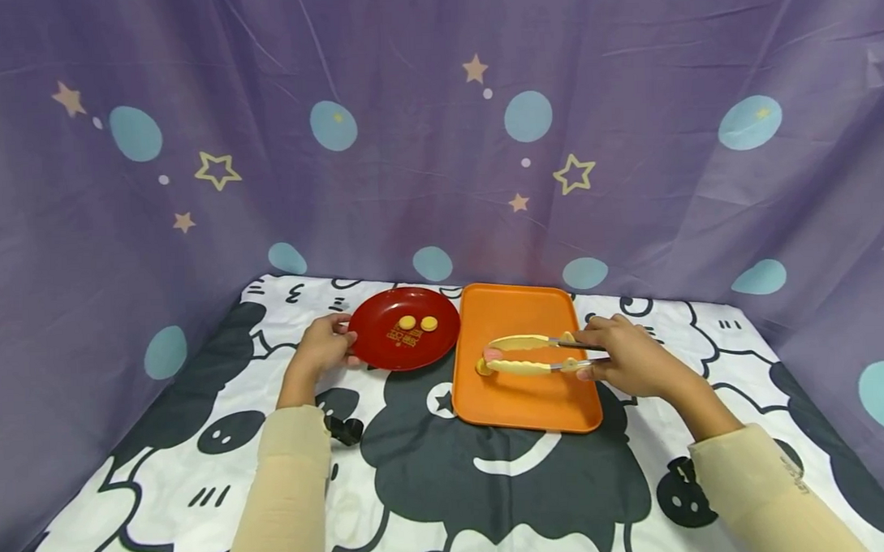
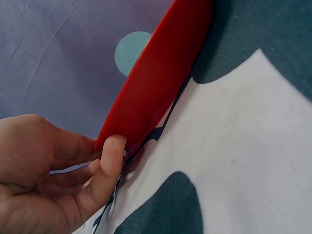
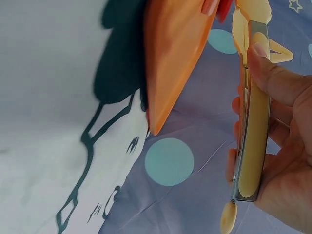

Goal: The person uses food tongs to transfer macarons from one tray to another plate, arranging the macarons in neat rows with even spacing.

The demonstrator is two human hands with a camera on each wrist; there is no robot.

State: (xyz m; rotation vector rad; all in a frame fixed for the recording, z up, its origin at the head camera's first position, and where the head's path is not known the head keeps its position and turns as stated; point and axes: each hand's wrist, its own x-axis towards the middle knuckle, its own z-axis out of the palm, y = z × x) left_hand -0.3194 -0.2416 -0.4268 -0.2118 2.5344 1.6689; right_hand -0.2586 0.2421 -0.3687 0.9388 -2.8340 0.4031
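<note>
A red plate (image 1: 371, 343) bears two small round yellow pieces (image 1: 429, 323) and gold printed characters. My left hand (image 1: 326, 342) pinches its left rim between thumb and fingers, as the left wrist view also shows for the left hand (image 2: 63, 170). In my right hand (image 1: 623, 355) is a pair of tongs (image 1: 529, 368) with cream tips and metal arms, reaching leftward over the orange tray (image 1: 516, 314). Between the tong tips is a small pink piece (image 1: 493, 354), with a yellow bit (image 1: 483, 367) beside it; whether they are one thing I cannot tell. The right wrist view shows the tongs' handle (image 3: 254, 126) gripped.
The plate and tray stand side by side near the back of the table, on a black-and-white patterned cloth (image 1: 523, 500). A purple curtain (image 1: 440, 211) with stars and blue spots hangs right behind them.
</note>
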